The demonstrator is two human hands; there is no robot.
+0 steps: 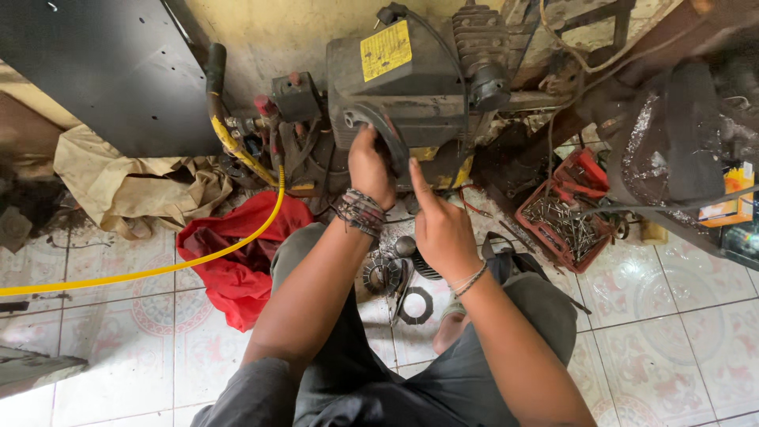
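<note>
A grimy air compressor (419, 87) with a yellow label stands against the wall on the tiled floor. My left hand (370, 164) grips a dark curved cover part (387, 130) at the compressor's front. My right hand (439, 225) is just right of it, index finger stretched up and touching the lower edge of that part. I wear beaded bracelets on the left wrist and thin bands on the right. Between my knees lie loose metal pieces: a toothed disc (383, 274) and a black ring (415, 305).
A yellow hose (158, 269) runs left from the compressor over a red cloth (237, 261). A beige cloth (130, 186) lies at the left wall. A red tray of nails (565, 225) sits at the right, beside dark machinery (672, 134) and a small orange box (734, 194).
</note>
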